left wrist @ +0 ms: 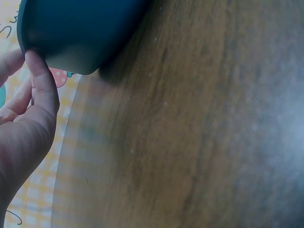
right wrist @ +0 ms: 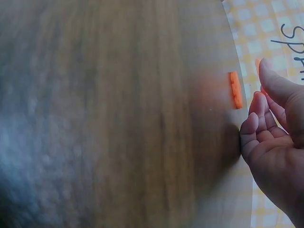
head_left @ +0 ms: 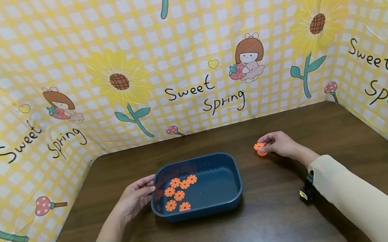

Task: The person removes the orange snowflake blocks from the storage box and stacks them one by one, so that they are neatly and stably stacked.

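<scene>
A dark blue rectangular tub stands on the table. Several orange notched plastic discs lie inside it, mostly toward its left side. At the tub's left rim, my left hand pinches the edge between thumb and fingers; the left wrist view shows the thumb against the tub's outer wall. To the right of the tub, my right hand pinches an orange notched disc by its edge. Just below that one is another orange disc, seen edge-on against the table in the right wrist view.
The dark brown wooden table ends at the back against a yellow checked cloth printed with flowers and lettering. That cloth also rises on both sides. Small black cameras sit at both wrists.
</scene>
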`<act>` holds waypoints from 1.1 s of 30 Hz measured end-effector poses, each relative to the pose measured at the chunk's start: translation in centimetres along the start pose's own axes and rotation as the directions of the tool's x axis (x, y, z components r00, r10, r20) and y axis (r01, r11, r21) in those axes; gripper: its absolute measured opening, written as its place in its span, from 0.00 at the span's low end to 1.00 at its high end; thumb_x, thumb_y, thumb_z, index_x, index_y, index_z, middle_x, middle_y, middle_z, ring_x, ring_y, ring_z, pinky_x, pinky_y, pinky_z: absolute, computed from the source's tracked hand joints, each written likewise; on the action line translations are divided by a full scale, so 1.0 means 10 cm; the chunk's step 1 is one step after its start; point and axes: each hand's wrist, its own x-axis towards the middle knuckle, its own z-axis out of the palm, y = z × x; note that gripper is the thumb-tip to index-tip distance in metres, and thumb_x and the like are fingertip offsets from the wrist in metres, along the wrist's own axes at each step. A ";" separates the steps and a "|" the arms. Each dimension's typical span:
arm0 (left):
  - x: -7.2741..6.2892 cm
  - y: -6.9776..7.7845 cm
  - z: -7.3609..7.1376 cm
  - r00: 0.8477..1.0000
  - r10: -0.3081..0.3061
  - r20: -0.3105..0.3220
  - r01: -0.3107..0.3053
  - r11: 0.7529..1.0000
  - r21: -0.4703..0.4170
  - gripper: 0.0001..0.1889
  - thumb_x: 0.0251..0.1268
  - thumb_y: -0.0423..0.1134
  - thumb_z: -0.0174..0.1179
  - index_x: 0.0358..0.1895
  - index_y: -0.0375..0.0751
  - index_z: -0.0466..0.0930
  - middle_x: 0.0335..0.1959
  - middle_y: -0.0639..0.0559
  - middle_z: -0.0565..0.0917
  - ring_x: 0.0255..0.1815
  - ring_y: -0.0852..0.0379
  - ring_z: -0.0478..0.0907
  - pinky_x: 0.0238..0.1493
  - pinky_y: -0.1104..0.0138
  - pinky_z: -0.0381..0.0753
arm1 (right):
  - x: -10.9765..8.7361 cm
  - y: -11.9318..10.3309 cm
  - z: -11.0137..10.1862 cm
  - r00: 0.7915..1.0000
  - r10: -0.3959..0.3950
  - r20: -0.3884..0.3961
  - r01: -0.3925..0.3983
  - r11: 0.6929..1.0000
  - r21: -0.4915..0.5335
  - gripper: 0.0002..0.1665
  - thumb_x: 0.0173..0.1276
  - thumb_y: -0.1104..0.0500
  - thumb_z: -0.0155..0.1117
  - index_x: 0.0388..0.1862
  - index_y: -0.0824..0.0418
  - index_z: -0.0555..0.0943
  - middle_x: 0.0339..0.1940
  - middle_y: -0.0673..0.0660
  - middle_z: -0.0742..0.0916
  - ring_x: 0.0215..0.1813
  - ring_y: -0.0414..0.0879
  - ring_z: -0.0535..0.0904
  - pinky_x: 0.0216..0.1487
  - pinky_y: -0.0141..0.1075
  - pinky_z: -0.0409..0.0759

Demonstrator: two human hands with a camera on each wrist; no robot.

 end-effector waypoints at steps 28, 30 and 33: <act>-0.01 0.00 0.00 1.000 -0.008 -0.006 0.008 1.000 0.019 0.30 0.68 0.30 0.58 0.71 0.28 0.61 0.51 0.45 0.78 0.48 0.55 0.80 0.52 0.62 0.80 | -0.02 0.11 -0.03 0.999 -0.007 0.040 0.009 0.998 -0.057 0.20 0.62 0.65 0.70 0.51 0.72 0.78 0.41 0.61 0.82 0.39 0.48 0.76 0.40 0.36 0.78; -0.02 0.00 0.00 1.000 -0.007 -0.007 0.007 1.000 0.019 0.29 0.69 0.30 0.58 0.71 0.28 0.61 0.51 0.45 0.78 0.48 0.55 0.80 0.51 0.62 0.80 | -0.02 0.10 -0.03 0.999 -0.007 0.038 0.009 0.998 -0.062 0.21 0.62 0.64 0.71 0.51 0.72 0.79 0.40 0.60 0.82 0.38 0.48 0.76 0.40 0.36 0.77; -0.01 0.00 0.00 1.000 -0.006 -0.008 0.006 1.000 0.017 0.29 0.69 0.30 0.58 0.71 0.28 0.61 0.51 0.45 0.78 0.48 0.54 0.80 0.51 0.62 0.80 | -0.02 0.09 -0.02 0.999 -0.004 0.032 0.006 0.997 -0.071 0.20 0.61 0.63 0.72 0.49 0.71 0.79 0.39 0.60 0.82 0.38 0.48 0.76 0.39 0.36 0.77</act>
